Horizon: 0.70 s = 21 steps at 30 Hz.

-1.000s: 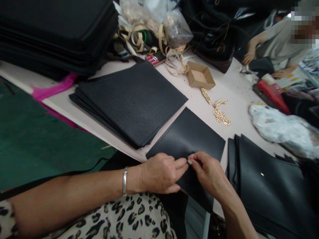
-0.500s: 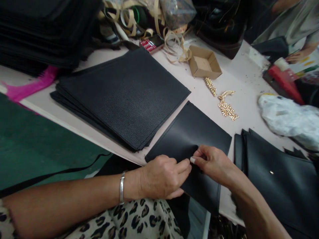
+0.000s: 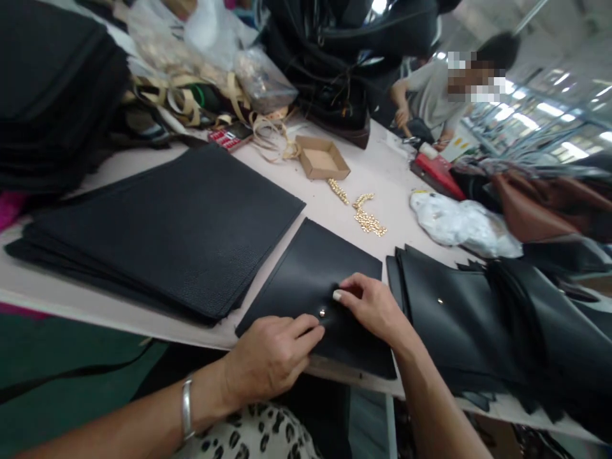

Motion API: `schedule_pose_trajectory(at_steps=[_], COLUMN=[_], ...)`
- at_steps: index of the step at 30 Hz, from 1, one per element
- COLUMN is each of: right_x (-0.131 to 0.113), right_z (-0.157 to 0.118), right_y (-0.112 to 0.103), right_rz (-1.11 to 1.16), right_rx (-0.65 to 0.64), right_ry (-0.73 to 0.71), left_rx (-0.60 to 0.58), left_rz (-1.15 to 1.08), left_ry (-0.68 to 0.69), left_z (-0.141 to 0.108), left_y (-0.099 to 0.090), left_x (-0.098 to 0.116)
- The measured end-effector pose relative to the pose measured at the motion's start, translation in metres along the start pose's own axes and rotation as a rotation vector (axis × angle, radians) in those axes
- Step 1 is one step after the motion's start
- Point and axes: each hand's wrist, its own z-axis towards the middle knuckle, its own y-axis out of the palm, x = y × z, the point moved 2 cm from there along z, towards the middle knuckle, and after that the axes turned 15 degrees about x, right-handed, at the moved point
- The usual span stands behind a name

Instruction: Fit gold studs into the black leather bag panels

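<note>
A smooth black leather panel lies flat at the table's front edge. Near its middle sits a small shiny metal stud. My left hand, with a silver bracelet at the wrist, has its fingers curled beside the stud; whether a small thing is between them is hidden. Just right of the stud, my right hand touches the panel, thumb and index finger apart, with nothing visible between them. To the left is a stack of grained black panels. More black panels, one with a stud, lie at the right.
Gold chain pieces and an open cardboard box lie behind the panel. A white plastic bundle is at the back right. Dark panels are piled high at the far left. Another person is across the table.
My hands have moved apart, and the metal stud now shows between them. The view has lifted and shifted right, bringing more of the other person and the right-hand panels into sight.
</note>
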Motion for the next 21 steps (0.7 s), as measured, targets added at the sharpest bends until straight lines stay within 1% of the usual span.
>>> schedule_pose_trajectory(at_steps=[1, 2, 3, 4, 6, 8, 10, 11, 12, 13, 15, 17, 18, 19, 20, 21], right_x=[0.008, 0.017, 0.025, 0.034, 0.045, 0.049, 0.045, 0.042, 0.038, 0.036, 0.036, 0.049, 0.060, 0.074, 0.089, 0.102], right_z=[-0.003, -0.007, -0.011, -0.015, -0.022, -0.026, -0.026, -0.025, -0.026, -0.028, -0.040, -0.060, -0.071, -0.083, -0.095, -0.105], right_y=[-0.008, -0.016, -0.022, -0.026, -0.026, -0.022, -0.017, -0.017, -0.020, -0.025, -0.045, -0.078, -0.096, -0.115, -0.134, -0.150], right_rz=[-0.064, -0.104, -0.101, -0.052, 0.117, 0.250, 0.342, 0.387, 0.426, 0.461, 0.511, 0.501, 0.436, 0.327, 0.181, 0.055], right_rx=[0.164, 0.297, 0.383, 0.421, 0.414, 0.407, 0.425, 0.439, 0.454, 0.480, 0.583, 0.772, 0.860, 0.955, 1.030, 1.010], right_ry=[0.002, 0.031, 0.083, 0.143, 0.232, 0.261, 0.252, 0.238, 0.218, 0.192, 0.140, 0.126, 0.160, 0.209, 0.267, 0.288], left_rx=[0.041, 0.090, 0.134, 0.172, 0.219, 0.241, 0.248, 0.248, 0.245, 0.241, 0.223, 0.212, 0.218, 0.250, 0.248, 0.262], left_rz=[-0.010, -0.019, -0.026, -0.031, -0.046, -0.079, -0.156, -0.223, -0.307, -0.406, -0.631, -0.901, -1.081, -1.264, -1.442, -1.581], left_ry=[0.009, 0.028, 0.053, 0.077, 0.116, 0.129, 0.083, 0.014, -0.093, -0.233, -0.575, -0.925, -1.036, -1.168, -1.279, -1.378], left_z=[-0.001, -0.001, -0.003, -0.004, -0.008, -0.013, -0.016, -0.017, -0.017, -0.015, -0.010, -0.001, 0.006, 0.012, 0.017, 0.021], left_y=[-0.001, -0.001, -0.001, -0.001, 0.001, 0.004, 0.004, 0.002, 0.000, -0.004, -0.013, -0.021, -0.025, -0.028, -0.030, -0.032], left_x=[-0.001, -0.002, -0.003, -0.004, -0.007, -0.009, -0.009, -0.007, -0.004, 0.000, 0.011, 0.022, 0.027, 0.030, 0.032, 0.032])
